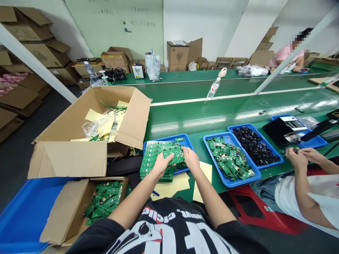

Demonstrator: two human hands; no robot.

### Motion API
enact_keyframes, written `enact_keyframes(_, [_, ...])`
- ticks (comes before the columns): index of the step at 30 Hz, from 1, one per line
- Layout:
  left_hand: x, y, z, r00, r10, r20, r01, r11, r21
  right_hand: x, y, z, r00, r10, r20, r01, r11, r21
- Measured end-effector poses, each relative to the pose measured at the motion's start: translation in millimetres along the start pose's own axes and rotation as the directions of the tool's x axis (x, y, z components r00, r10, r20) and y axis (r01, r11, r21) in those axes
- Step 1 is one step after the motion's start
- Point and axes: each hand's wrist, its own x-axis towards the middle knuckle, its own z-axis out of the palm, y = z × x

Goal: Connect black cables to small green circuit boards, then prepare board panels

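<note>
Between my two hands is a green circuit board [173, 152] with small parts on it. My left hand [161, 164] grips its left end, thumb on top. At the right end, the fingers of my right hand [191, 159] are closed on the edge; my hand partly hides what lies under them. Beneath and to the left, a stack of green circuit board panels [150, 155] leans over a blue tray [188, 138]. A few loose boards lie in that tray. Sheets of yellowish paper [203, 178] and a blue pen [155, 193] lie near my forearms.
On the right stand a blue tray of boards [230, 158] and another of black parts [255, 145]. A co-worker's hands [299, 157] work beyond them. An open carton [132, 123] and a smaller box of boards [79, 197] are on my left. A water bottle [213, 88] stands ahead.
</note>
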Motion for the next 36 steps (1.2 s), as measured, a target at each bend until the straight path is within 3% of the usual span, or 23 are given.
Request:
enact_keyframes(6, [4, -3, 6.2, 1.000, -0.010, 0.015, 0.008, 0.993, 0.121, -7, -9, 15, 0.995, -0.067, 0.076, 0.064, 0.997, 0.039])
enact_keyframes(11, [10, -8, 8.2, 0.997, 0.032, -0.073, -0.011, 0.961, 0.276, -13, -17, 24, 0.999, 0.044, -0.005, -0.045, 0.995, -0.088])
enact_keyframes(16, [15, -9, 6.3, 0.997, 0.037, -0.069, -0.012, 0.941, 0.337, -6, -8, 20, 0.991, 0.132, -0.001, -0.131, 0.984, -0.117])
enact_keyframes(20, [19, -11, 7.4, 0.998, 0.052, -0.035, -0.038, 0.944, 0.329, -3, 0, 11, 0.989, 0.145, 0.019, -0.143, 0.988, -0.058])
enact_keyframes(26, [23, -12, 18.1, 0.995, 0.084, 0.062, -0.101, 0.932, 0.349, -5, -9, 13, 0.994, 0.015, 0.108, -0.035, 0.983, 0.180])
enact_keyframes(31, [26, -10, 18.5, 0.990, 0.104, 0.090, -0.137, 0.839, 0.526, -4, -7, 20, 0.997, 0.019, 0.073, -0.036, 0.969, 0.244])
enact_keyframes(36, [29, -13, 21.9, 0.993, 0.109, 0.042, -0.105, 0.673, 0.732, -2, -2, 27, 0.996, 0.086, -0.023, -0.082, 0.987, 0.137])
